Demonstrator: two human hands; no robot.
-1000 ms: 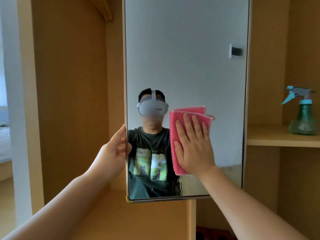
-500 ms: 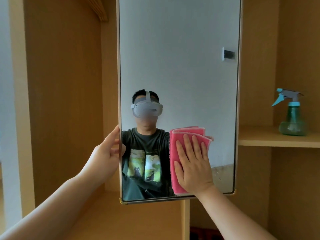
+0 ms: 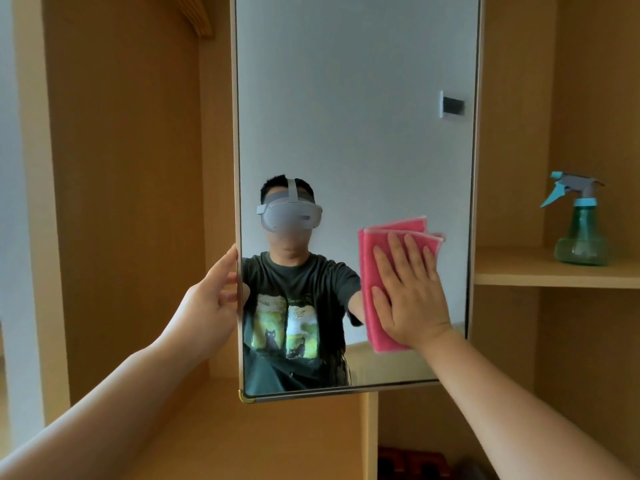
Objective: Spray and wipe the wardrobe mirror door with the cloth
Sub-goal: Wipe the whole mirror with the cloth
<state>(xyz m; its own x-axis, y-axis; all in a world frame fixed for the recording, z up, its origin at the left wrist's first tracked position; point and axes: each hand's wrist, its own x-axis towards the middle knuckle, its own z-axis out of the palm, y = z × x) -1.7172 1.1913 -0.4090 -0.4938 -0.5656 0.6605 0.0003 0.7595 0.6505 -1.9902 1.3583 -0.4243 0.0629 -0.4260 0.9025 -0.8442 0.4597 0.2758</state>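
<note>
Here the wardrobe mirror door [image 3: 353, 133], a tall glass panel in a thin pale metal frame, stands open amid smooth honey-coloured wooden panels. The right hand [image 3: 410, 292] lies flat, fingers straight and spread, pressing a folded pink cloth [image 3: 369, 271] with paler stitched edges against the lower right of the glass. The left hand [image 3: 211, 303] grips the door's left edge, thumb curled onto the front. A translucent green spray bottle [image 3: 580, 233] with a blue-grey trigger stands on the wooden shelf [image 3: 519, 271] to the right.
</note>
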